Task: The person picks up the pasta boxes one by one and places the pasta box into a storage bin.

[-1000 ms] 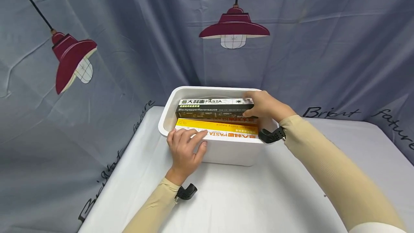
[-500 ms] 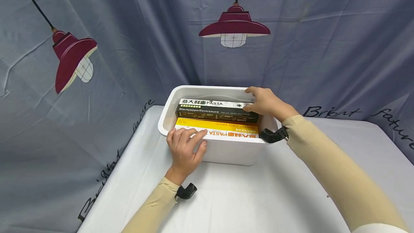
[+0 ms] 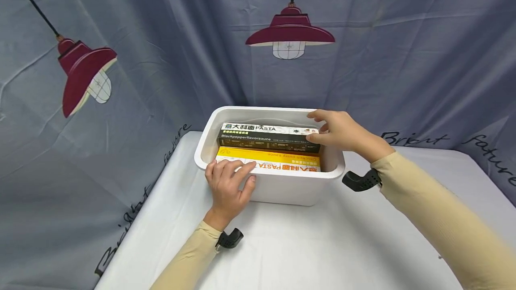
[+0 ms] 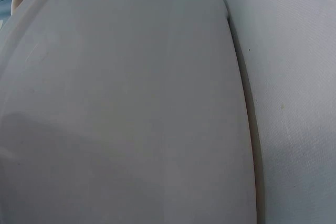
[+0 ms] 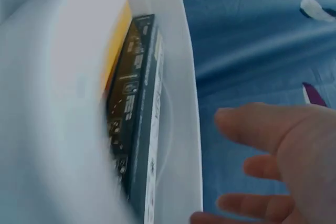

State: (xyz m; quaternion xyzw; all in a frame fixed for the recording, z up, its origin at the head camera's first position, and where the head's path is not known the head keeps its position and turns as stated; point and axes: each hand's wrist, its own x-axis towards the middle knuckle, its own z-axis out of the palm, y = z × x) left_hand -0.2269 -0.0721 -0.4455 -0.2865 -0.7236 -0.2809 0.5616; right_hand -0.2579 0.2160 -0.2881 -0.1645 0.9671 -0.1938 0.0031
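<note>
A white plastic storage bin (image 3: 288,189) stands on the table and holds two long pasta boxes side by side. The black-and-white box (image 3: 268,137), marked Blackpepperflavorsauce, lies toward the back; the yellow-and-white box (image 3: 278,158) lies along the front wall. My left hand (image 3: 227,187) grips the front rim, fingers hooked over its left part and thumb outside. At the back right, my right hand (image 3: 342,131) hovers over the bin with fingers spread, holding nothing. The right wrist view shows these fingers (image 5: 247,124) apart from the black box (image 5: 139,108). In the left wrist view the bin's outer wall (image 4: 131,103) fills most of the picture.
White cloth covers the table (image 3: 298,245). A grey-blue curtain (image 3: 181,57) printed with red lamps hangs close behind the bin and along the left side. A black wrist camera (image 3: 363,180) sits near the bin's right rim.
My right hand has let go of the black pasta box and drawn back to the right. The box has settled slightly lower in the bin. My left hand stays on the front rim.
</note>
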